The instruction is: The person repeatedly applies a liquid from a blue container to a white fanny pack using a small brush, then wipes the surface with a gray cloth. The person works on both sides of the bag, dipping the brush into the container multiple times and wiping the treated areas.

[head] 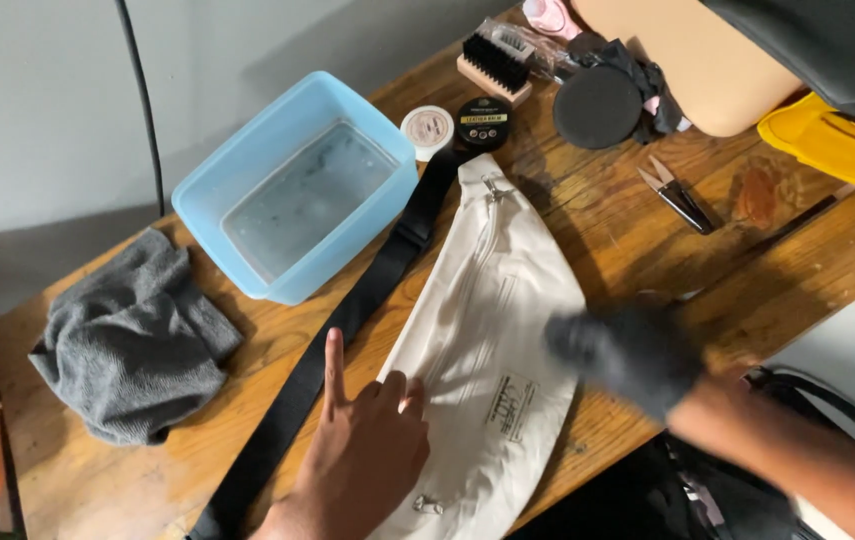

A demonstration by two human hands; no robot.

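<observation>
White waist bag (492,330) laid flat near the front edge of the desk (637,230), zipper side up, black strap (347,320) run out straight toward the front-left so the fabric panel lies smooth and exposed.

Left hand (367,450) pressed on the bag's lower left portion, index finger extended along the strap edge, remaining fingers curled; nothing grasped, placed as a hold-down against sliding.

Right hand (632,355), covered by a black glove or cloth and blurred by motion, set against the bag's right edge; whether anything is gripped inside cannot be told.

Blue plastic tub (297,185) holding water positioned toward the rear-left, just beside the strap, within reach. Grey cloth (132,340) bunched near the left edge. Two small round tins (457,125) and a bristle brush (495,65) grouped at the rear edge. Black round pad (597,107) and small snips (677,195) toward the rear-right, well apart from the bag.
</observation>
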